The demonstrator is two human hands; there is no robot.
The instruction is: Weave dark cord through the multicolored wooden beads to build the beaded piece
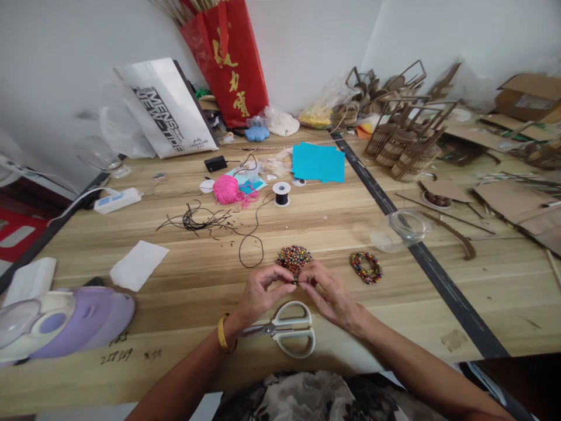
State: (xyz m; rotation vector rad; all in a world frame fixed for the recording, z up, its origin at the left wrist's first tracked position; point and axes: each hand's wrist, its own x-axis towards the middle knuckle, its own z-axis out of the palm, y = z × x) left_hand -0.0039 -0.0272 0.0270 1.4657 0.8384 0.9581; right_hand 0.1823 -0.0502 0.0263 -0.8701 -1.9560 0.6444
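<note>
My left hand (268, 290) and my right hand (326, 291) meet just in front of a pile of multicoloured beads (293, 257). Thumb and forefinger of each are pinched at a small dark bit, perhaps cord or a bead, too small to make out. Scissors with white handles (294, 334) lie under and between my wrists, blades toward the left. To the right of my right hand rests a coiled ring of beads (366, 268). A black cord (250, 236) loops on the wood behind my left hand, near a spool of black cord (281, 194).
Pink yarn (226, 190), cut black cords (197, 217) and blue sheets (318, 162) lie farther back. A purple and white device (83, 321) stands left. Clear tape rolls (407, 227) and small woven baskets (397, 146) are on the right.
</note>
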